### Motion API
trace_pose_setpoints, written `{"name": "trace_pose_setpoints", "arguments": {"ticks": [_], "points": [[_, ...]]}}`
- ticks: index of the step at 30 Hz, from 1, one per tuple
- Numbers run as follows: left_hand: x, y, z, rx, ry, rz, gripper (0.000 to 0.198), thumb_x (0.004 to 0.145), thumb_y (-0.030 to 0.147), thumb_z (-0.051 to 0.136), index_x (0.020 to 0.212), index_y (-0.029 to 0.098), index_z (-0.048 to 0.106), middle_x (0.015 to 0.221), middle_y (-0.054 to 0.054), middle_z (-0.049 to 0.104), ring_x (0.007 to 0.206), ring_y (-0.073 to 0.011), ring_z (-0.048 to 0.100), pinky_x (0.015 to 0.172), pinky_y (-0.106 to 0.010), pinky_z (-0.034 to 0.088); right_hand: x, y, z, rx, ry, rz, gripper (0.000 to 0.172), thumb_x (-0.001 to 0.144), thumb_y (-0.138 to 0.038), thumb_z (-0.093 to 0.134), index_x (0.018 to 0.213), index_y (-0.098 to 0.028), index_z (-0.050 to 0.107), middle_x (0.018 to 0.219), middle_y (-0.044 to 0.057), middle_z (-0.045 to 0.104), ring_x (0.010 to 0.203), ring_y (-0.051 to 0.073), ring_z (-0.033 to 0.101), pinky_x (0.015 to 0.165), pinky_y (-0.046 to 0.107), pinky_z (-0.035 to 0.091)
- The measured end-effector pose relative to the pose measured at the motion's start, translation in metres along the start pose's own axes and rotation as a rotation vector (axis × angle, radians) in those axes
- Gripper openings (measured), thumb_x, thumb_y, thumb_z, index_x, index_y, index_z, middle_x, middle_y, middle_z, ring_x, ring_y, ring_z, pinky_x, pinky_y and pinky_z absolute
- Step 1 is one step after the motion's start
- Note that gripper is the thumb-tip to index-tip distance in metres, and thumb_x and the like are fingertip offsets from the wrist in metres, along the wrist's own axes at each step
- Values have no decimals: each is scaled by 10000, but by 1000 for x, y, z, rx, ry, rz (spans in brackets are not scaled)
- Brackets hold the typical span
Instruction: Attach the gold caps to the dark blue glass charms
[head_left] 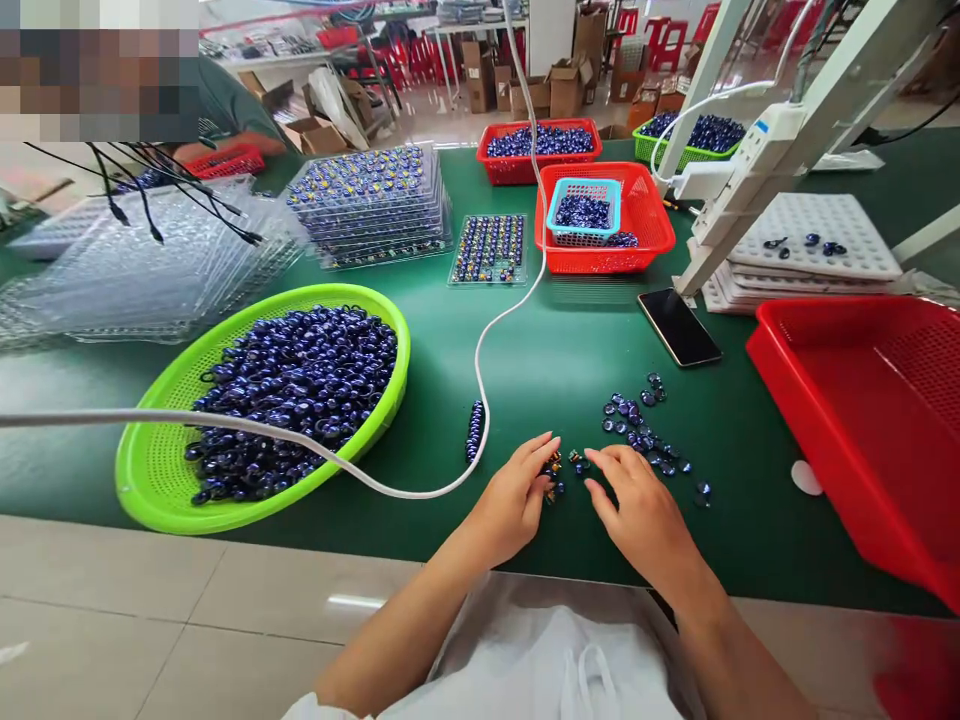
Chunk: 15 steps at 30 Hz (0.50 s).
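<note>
My left hand (514, 500) rests at the front of the green table, its fingers curved around several small blue and gold parts (553, 477). To the right, my right hand (634, 500) has its thumb and forefinger apart, the fingertips beside a small dark part with a gold-coloured piece (578, 462). Whether the fingertips touch that part is unclear. Loose round blue pieces (646, 438) lie scattered beyond my right hand. A short row of blue pieces (474, 432) lies left of my hands, beside a white cable (480, 370).
A green basket (401, 370) of blue parts stands left. Behind are stacked trays (375, 215), a filled tray (489, 250) and red baskets (656, 235). A phone (680, 327), a metal post (739, 190) and a red bin (847, 480) are right. A person sits back left.
</note>
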<state>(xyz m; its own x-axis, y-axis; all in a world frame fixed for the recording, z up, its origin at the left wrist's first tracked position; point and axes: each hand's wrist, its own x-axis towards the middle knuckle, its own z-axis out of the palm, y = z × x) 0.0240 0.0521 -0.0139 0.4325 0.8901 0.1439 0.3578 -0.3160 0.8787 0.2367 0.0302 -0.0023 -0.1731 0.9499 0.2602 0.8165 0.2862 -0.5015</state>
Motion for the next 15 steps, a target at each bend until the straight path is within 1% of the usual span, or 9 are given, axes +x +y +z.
{"name": "trace_pose_setpoints", "arguments": {"ticks": [2, 3, 4, 7, 9, 10, 13, 15], "points": [[-2, -4, 0, -79, -2, -31, 530, 970, 95, 416, 1471, 259, 468, 1555, -130, 458, 1353, -251, 555, 880, -358, 656, 6, -1, 6, -72, -18, -12, 207, 964, -190, 525, 1092, -214, 686, 1020, 100, 677, 970, 257, 640, 811, 385, 551], [-3, -6, -1, -88, 16, -38, 522, 972, 99, 414, 1465, 259, 476, 1553, -128, 461, 1333, -250, 572, 831, -340, 668, 7, 0, 8, -85, -23, -15, 193, 967, -183, 516, 1046, -211, 690, 1001, 98, 675, 950, 252, 632, 806, 383, 543], [-5, -6, -2, -69, 44, -32, 507, 975, 104, 418, 1452, 257, 492, 1540, -128, 479, 1322, -252, 580, 838, -352, 666, 8, 0, 9, -85, -22, -17, 192, 971, -178, 504, 1012, -210, 689, 984, 94, 673, 932, 245, 626, 803, 379, 535], [-9, -4, -5, 62, 168, 45, 432, 977, 118, 472, 1376, 250, 569, 1408, -131, 603, 1280, -258, 601, 1002, -458, 590, 5, -1, 9, -15, 17, -11, 196, 978, -187, 478, 942, -208, 669, 924, 78, 665, 889, 222, 615, 799, 364, 517], [-11, 3, -7, 85, 209, 96, 408, 967, 131, 528, 1350, 257, 591, 1318, -125, 657, 1221, -250, 623, 1031, -479, 557, 1, -6, 4, 108, 35, 34, 178, 980, -219, 483, 913, -208, 647, 893, 64, 653, 846, 201, 611, 775, 339, 514], [-10, 7, -8, 65, 202, 113, 416, 958, 139, 560, 1354, 264, 588, 1301, -121, 665, 1197, -246, 628, 1015, -466, 562, -1, -10, 1, 195, 28, 70, 171, 982, -240, 488, 906, -210, 638, 888, 57, 646, 820, 189, 607, 754, 321, 514], [-9, 20, -9, -68, 125, 135, 456, 920, 168, 654, 1360, 267, 590, 1280, -115, 683, 1159, -239, 637, 938, -402, 584, -6, -23, -11, 504, -65, 212, 199, 996, -315, 494, 891, -217, 631, 892, 43, 630, 765, 158, 589, 680, 268, 501], [-7, 27, -10, -170, 86, 138, 401, 912, 175, 674, 1304, 252, 639, 1142, -98, 743, 1041, -217, 673, 868, -356, 585, -7, -29, -18, 690, -125, 278, 230, 995, -356, 505, 872, -216, 640, 875, 34, 620, 771, 153, 586, 672, 250, 495]]}}
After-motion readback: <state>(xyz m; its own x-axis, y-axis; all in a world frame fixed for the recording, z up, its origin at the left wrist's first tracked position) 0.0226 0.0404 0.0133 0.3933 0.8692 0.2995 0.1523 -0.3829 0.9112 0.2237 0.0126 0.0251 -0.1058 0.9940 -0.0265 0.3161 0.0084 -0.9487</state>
